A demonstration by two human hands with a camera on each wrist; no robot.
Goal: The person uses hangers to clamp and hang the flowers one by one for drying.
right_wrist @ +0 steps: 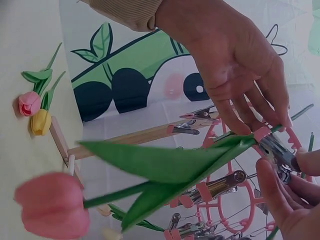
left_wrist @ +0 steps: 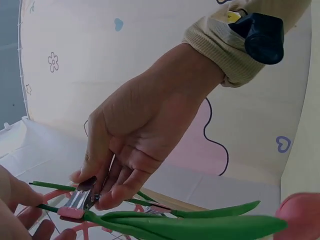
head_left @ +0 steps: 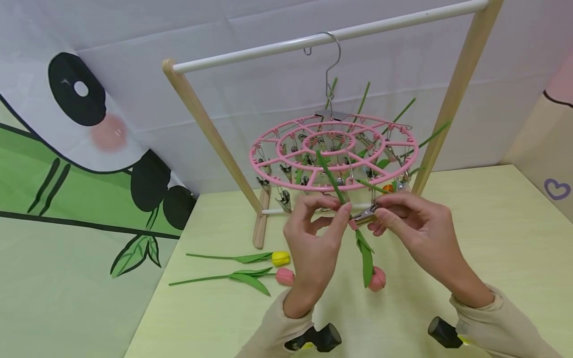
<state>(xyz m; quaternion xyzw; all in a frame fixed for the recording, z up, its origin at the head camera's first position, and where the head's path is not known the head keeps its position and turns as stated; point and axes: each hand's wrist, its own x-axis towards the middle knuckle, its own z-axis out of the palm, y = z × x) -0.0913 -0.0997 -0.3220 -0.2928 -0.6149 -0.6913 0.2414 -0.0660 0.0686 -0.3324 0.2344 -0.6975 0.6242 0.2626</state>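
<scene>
My left hand pinches the green stem of a pink artificial tulip, whose blossom hangs down over the table. Opposite it, my right hand holds a metal clip by its handle end between thumb and fingers. In the right wrist view, the clip's pink tip lies across the stem just beyond the leaves. Both hands are at the near edge of a round pink hanging clip rack, from which several metal clips dangle. The left wrist view shows the clip between the two hands.
The rack hangs by a metal hook from a white bar on a wooden stand. Several green stems poke up through it, and an orange blossom shows below. On the table's left lie a yellow tulip and another pink tulip.
</scene>
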